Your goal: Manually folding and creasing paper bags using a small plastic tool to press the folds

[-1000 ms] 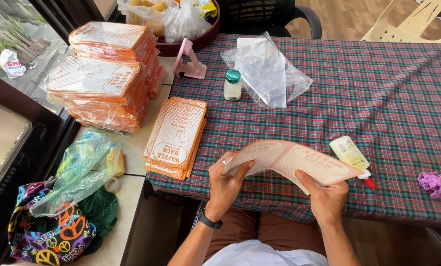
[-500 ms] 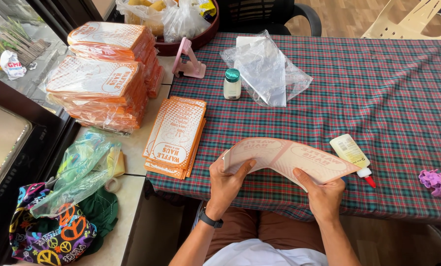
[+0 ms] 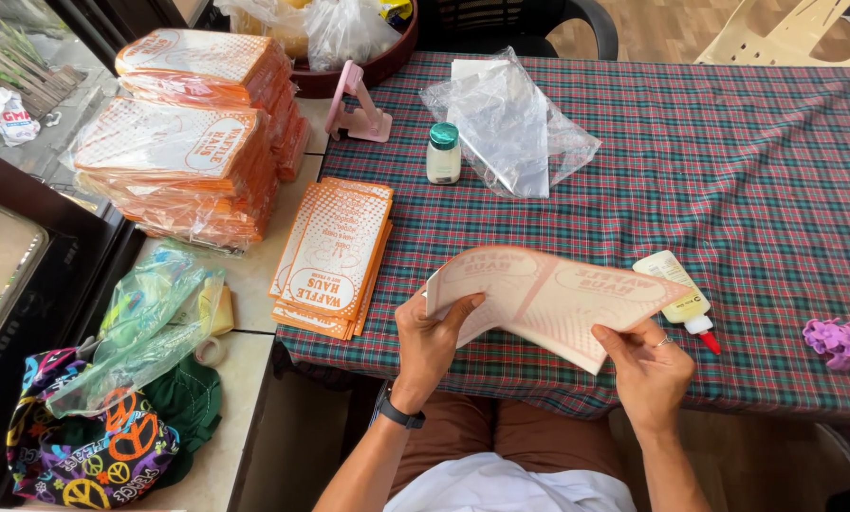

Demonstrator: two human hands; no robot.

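Two bare hands hold one flat orange-and-white paper sleeve (image 3: 553,301) above the near edge of the desk (image 3: 729,171), which is covered with a red and green plaid cloth. The left hand (image 3: 430,339) grips the sleeve's left end, thumb on top and fingers (image 3: 463,308) curled underneath, so they are clamped on the paper. The right hand (image 3: 648,365) pinches the sleeve's lower right edge between thumb and fingers (image 3: 607,338), clamped on it as well; a ring shows on one finger. The sleeve is slightly bent and tilted, its right end lying just beside a white glue bottle (image 3: 679,294) with a red tip that rests on the cloth toward the near right of the desk. A black watch (image 3: 398,413) sits on the left wrist.

At the desk's near left corner lies a neat stack of printed sleeves (image 3: 335,256), partly on the cloth and partly on the bare tiled top. Farther left, two taller bundles of the same sleeves (image 3: 183,161) stand wrapped in clear plastic. Near the far edge stand a small white jar with a green lid (image 3: 443,152), a crumpled clear plastic bag (image 3: 510,123) just beside it, and a pink phone stand (image 3: 359,104). A purple hair clip (image 3: 840,341) lies at the right edge
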